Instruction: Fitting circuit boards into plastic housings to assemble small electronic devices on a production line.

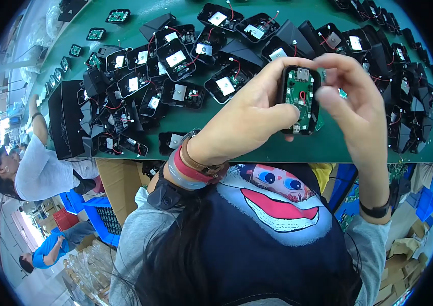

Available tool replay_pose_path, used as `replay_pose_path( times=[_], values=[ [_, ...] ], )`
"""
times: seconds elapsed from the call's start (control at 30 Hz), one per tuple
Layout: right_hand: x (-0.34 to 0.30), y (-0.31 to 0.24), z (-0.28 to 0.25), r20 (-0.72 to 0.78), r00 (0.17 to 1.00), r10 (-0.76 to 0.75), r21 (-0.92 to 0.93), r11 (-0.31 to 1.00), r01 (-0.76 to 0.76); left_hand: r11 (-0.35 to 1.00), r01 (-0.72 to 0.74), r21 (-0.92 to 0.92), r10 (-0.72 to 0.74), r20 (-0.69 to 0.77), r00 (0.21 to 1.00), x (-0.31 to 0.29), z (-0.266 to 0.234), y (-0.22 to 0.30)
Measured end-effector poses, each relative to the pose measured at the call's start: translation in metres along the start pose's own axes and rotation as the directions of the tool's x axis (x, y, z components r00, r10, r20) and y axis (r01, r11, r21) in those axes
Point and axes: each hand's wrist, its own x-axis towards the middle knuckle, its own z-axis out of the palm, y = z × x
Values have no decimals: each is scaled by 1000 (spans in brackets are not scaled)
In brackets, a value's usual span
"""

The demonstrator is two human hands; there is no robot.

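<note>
My left hand (252, 112) grips a small black plastic housing with a green circuit board (305, 104) in it, held above the near edge of the table. The thumb presses on the board's lower left, and the fingers go behind the housing. A metal port sits at the board's top end, and a short red wire loop in its middle. My right hand (362, 104) is at the housing's right side, slightly blurred. Its index finger and thumb are bent and apart, close to the housing's edge, with nothing visible between them.
Many open black housings (175, 58) with white pads and red wires crowd the green table (270, 148). More housings (405, 117) pile up at the right. Circuit boards (95, 34) lie far left. Blue crates (101, 217) stand below the table; a co-worker (43, 171) is at the left.
</note>
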Motion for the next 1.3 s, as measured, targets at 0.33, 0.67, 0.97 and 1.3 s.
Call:
replay_pose_path(
  times=[0.33,0.67,0.97,1.3],
  values=[
    [-28,11,29,117,972,204,446,864,-235,995,-31,91,22,108,994,4,-7,0],
    [-18,27,38,77,985,157,476,862,-175,989,-135,56,140,-90,986,-9,-1,-16],
    [-12,6,39,-10,994,-104,387,917,100,918,-306,253,357,-188,915,-22,7,-5],
    [-17,3,48,81,995,-55,383,923,20,620,-114,776,286,-88,954,-46,-36,79]
  ],
)
